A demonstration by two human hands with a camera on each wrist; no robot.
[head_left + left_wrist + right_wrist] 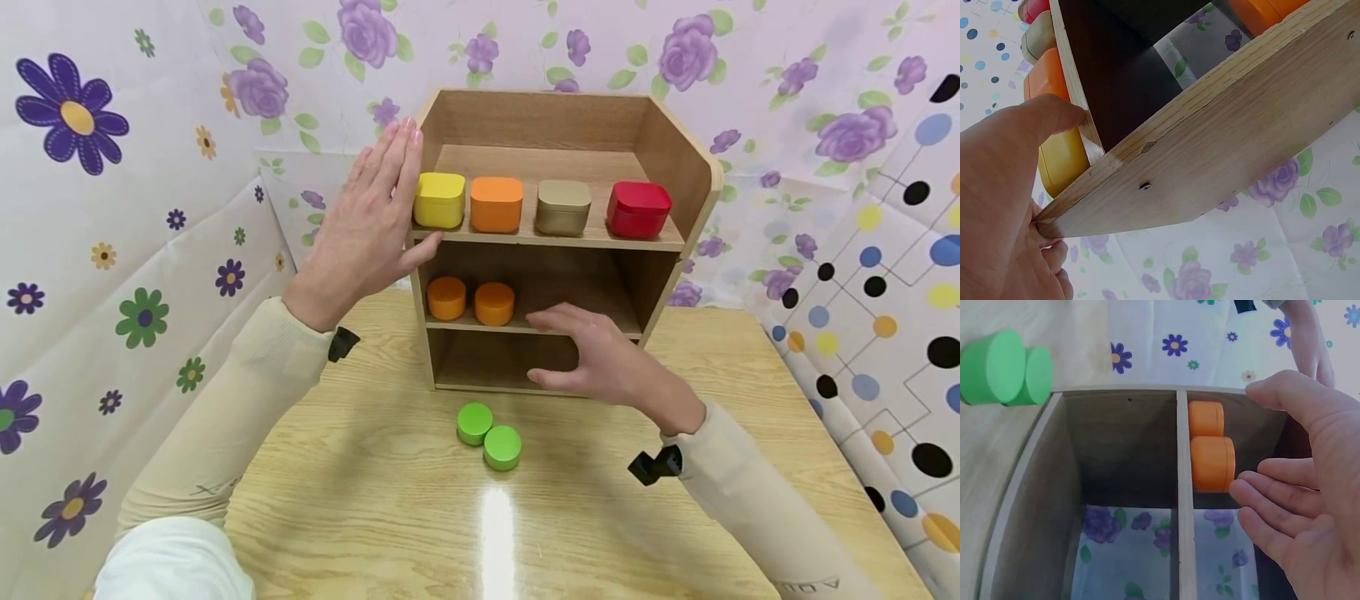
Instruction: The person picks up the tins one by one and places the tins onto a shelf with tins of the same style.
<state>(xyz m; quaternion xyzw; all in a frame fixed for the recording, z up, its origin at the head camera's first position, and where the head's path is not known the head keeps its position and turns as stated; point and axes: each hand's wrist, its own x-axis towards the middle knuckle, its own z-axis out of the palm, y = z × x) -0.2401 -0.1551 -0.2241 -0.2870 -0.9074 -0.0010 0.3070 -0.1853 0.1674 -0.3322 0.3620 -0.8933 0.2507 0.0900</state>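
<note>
My left hand (367, 217) holds the upper left edge of a small wooden shelf (540, 121), its thumb at the front of the top board and its fingers along the outer side. Beside that thumb stands a yellow rounded-square box (439, 201). My right hand (600, 354) is in front of the middle shelf, thumb and fingers apart and holding nothing. Left of its fingertips, two round orange boxes (447, 298) stand side by side on the middle board; in the right wrist view a small gap parts the fingers from the nearer orange box (1213, 464).
An orange square box (497, 205), a khaki one (562, 208) and a red one (639, 209) line the top board. Two round green boxes (502, 447) sit on the wooden table (360, 500) before the shelf. Patterned sheets (847, 250) surround the table.
</note>
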